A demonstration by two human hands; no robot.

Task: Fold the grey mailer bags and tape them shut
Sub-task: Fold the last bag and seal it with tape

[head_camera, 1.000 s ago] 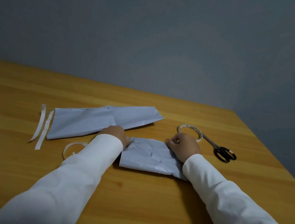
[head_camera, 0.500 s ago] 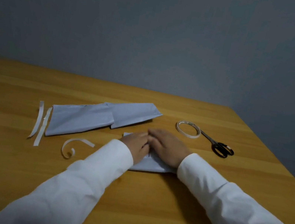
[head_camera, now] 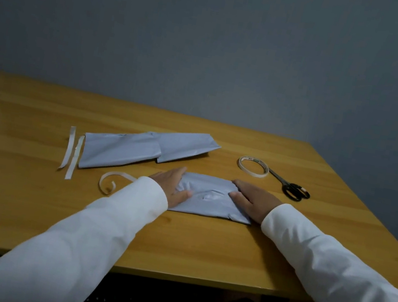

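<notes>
The folded grey mailer bag (head_camera: 207, 199) lies flat near the front centre of the wooden table (head_camera: 201, 254). The left hand (head_camera: 173, 186) rests flat on its left end and the right hand (head_camera: 254, 202) on its right end, both with fingers extended and pressing, gripping nothing. Judged from the layout, this bag is folded, but no tape is visible across it, so sealing appears not yet done. Two more grey mailer bags (head_camera: 140, 150) lie overlapped behind and to the left; whether they are finished cannot be told. The tape roll (head_camera: 253, 166) and black scissors (head_camera: 289, 188) lie touching each other, just beyond the right hand. Two straight backing strips (head_camera: 72, 153) and a curled strip (head_camera: 111, 181) lie left of the work. The bag sits clear of the front edge, with bare tabletop in front and to the right for reaching the tape.
</notes>
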